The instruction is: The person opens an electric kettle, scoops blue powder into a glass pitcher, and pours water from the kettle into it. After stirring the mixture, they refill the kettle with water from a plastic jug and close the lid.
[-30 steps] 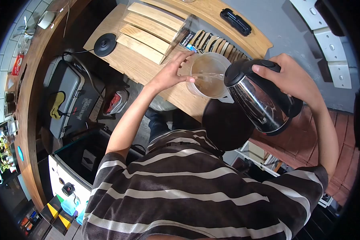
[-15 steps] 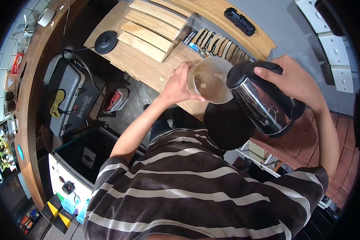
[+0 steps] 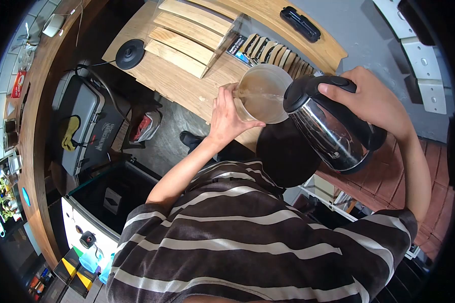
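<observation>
Kettle (image 3: 333, 134) and container (image 3: 274, 73) were both in the middle of the head view, each held by its own hand. The right grip (image 3: 376, 98) was closed around the handle of the kettle, whose body hung tilted below and left of this grip. The left grip (image 3: 228, 115) was bent around the near side of the container, with the thumb below and the fingers on the left wall. From the spout, a thin stream of liquid (image 3: 265, 95) went into the container, towards the left grip.

In my judgement, a sharper tilt of the right grip could send the stream over the far wall and onto the left fingers; if the liquid was hot, which I could not tell, this would hurt. A loose left grip could let the container slide, because it was close to the edge of the worktop (image 3: 187, 88); whether it rested there, I could not tell.

Above the left grip stood a slatted wooden rack (image 3: 182, 43), and above the container a row of books (image 3: 274, 52); these limited the space on that side. A dark round seat (image 3: 287, 156) lay under the kettle, right and below the left grip. Far up-left of it was a black round base (image 3: 130, 54).
</observation>
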`<control>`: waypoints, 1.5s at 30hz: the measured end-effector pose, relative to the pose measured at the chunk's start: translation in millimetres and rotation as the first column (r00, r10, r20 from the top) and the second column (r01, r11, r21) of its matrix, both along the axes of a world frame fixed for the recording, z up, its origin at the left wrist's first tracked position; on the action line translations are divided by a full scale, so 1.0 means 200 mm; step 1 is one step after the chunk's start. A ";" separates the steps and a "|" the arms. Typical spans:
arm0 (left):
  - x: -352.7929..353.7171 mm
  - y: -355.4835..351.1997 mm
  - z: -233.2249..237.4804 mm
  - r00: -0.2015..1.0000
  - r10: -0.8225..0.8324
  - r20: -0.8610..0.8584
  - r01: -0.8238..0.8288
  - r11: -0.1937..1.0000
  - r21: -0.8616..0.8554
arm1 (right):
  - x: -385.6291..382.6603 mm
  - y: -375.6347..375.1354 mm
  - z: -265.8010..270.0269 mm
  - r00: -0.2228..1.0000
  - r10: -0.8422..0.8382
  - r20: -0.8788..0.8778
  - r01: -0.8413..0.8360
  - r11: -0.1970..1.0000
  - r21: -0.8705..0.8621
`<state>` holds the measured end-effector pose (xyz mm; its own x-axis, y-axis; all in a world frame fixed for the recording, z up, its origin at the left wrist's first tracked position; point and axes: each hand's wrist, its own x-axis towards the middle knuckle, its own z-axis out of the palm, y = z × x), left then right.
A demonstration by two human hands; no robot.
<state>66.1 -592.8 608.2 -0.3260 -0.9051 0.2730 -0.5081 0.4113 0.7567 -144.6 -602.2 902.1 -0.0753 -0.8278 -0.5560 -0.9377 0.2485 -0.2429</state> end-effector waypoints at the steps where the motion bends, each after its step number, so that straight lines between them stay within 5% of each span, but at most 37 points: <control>1: 0.01 0.00 0.00 0.996 -0.027 -0.081 0.026 1.000 -0.017 | 0.00 0.00 0.00 1.000 -0.001 0.000 0.001 1.000 0.001; 5: 0.10 -0.03 0.00 0.969 -0.125 -0.214 0.134 0.991 0.028 | 0.00 -0.01 -0.02 0.999 0.025 -0.043 -0.027 0.999 -0.038; 17: 0.35 0.05 0.01 0.935 -0.262 -0.241 0.298 0.946 0.127 | 0.02 -0.03 -0.01 0.994 0.040 -0.100 -0.046 0.997 -0.060; 25: 0.37 0.10 -0.01 0.932 -0.257 -0.256 0.305 0.938 0.167 | 0.01 -0.02 -0.04 0.984 0.076 -0.163 -0.108 0.975 -0.195; 31: 0.40 0.12 -0.03 0.937 -0.220 -0.272 0.278 0.940 0.197 | 0.10 -0.09 0.02 0.984 0.031 -0.174 -0.025 0.999 0.037; 45: 0.47 0.14 -0.05 0.940 -0.170 -0.296 0.241 0.944 0.224 | 0.10 -0.10 -0.01 0.989 0.125 -0.082 -0.134 0.984 -0.114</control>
